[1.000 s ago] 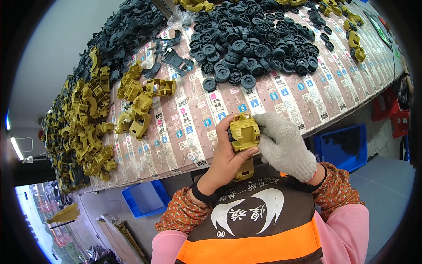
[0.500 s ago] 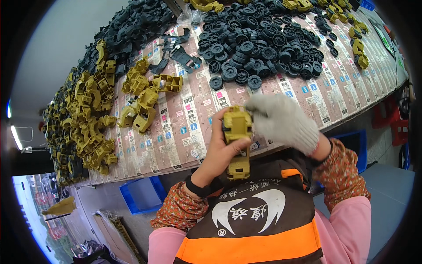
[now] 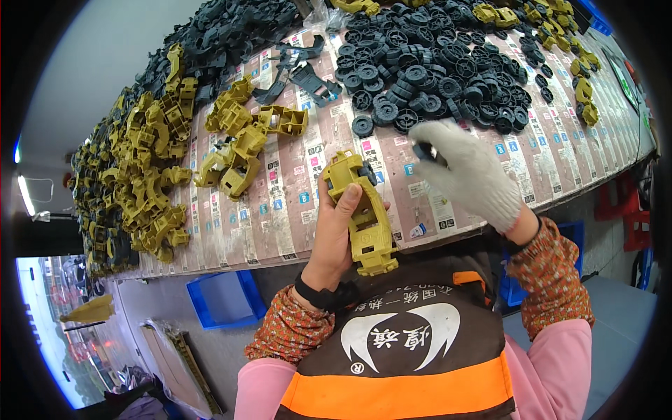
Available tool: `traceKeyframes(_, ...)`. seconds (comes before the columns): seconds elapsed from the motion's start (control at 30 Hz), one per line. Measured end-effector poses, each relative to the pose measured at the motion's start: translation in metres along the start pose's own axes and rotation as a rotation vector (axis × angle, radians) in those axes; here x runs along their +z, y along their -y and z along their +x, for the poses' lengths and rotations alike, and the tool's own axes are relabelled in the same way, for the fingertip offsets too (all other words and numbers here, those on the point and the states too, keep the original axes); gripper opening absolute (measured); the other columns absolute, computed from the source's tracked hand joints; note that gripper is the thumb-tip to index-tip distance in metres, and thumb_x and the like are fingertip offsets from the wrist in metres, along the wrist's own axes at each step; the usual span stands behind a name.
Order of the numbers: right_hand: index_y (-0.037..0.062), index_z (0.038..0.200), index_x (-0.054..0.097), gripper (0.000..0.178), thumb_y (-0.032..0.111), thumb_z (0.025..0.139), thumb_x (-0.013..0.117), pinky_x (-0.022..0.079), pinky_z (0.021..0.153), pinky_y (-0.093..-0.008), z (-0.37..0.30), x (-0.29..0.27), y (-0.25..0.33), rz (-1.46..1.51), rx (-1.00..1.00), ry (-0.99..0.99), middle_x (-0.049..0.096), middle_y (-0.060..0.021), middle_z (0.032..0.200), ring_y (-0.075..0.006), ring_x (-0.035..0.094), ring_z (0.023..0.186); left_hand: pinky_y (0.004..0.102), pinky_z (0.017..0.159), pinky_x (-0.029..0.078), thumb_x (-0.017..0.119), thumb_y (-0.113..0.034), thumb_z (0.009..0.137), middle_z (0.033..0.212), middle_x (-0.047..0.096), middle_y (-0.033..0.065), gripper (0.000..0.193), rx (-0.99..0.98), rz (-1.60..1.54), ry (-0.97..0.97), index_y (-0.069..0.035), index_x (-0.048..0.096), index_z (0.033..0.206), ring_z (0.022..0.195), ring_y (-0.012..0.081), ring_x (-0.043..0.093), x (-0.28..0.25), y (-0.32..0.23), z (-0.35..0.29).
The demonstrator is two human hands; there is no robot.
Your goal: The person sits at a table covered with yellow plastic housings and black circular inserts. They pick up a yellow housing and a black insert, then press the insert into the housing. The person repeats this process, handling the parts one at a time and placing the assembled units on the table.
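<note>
Bare, my left hand [image 3: 330, 227] is closed around an olive-yellow plastic toy car body [image 3: 369, 238], its thumb lying over the open frame. A dark wheel [image 3: 366, 172] shows at the side of the body's far end. To the right, apart from the car body, my right hand [image 3: 465, 171] wears a white knitted glove. Pinched between its thumb and fingers is another dark wheel [image 3: 425, 151]. Just beyond that hand lies a large heap of dark grey toy wheels [image 3: 420, 77].
Many yellow car bodies [image 3: 143, 154] are piled along the table's left side. Behind them rises a heap of dark plastic parts [image 3: 231, 35]. More yellow bodies [image 3: 586, 98] line the far right. Blue bins [image 3: 225, 299] stand below the table edge, near a red stool [image 3: 635, 224].
My right hand has moved away from the car body to the right, now with a wheel in its fingers. My left hand has tilted and turned the body, moving slightly left.
</note>
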State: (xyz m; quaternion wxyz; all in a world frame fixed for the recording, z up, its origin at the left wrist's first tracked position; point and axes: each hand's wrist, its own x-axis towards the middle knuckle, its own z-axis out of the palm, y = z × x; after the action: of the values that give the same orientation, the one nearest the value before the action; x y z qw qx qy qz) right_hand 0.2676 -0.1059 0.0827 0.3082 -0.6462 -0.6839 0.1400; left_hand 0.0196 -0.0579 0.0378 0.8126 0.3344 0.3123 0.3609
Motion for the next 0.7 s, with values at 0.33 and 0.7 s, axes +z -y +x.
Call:
traceKeyframes(0.33,-0.0039,0.14,0.056,0.048,0.01,0.098,0.076,0.061,0.076,-0.0284,-0.063,0.018,0.041,1.136,0.662,0.353,0.069,-0.0101,0.111,-0.0129,0.069,0.095,0.041,0.077,0.069,0.075,-0.031,0.104,0.117,0.065,0.0075,0.059,0.076,-0.038,-0.005,-0.016,0.039,0.147,0.099,0.0276,0.077,0.008,0.005,0.007)
traceKeyframes(0.7,-0.0049,0.137,0.06,0.038,0.004,0.1,0.067,0.061,0.08,-0.0296,-0.083,0.029,0.049,1.115,0.551,0.244,0.069,-0.0093,0.113,-0.014,0.071,0.095,0.0435,0.086,0.068,0.077,-0.024,0.102,0.125,0.061,0.0074,0.072,0.256,0.082,-0.08,-0.018,0.032,0.157,0.101,0.0222,0.073,0.016,0.01,0.005)
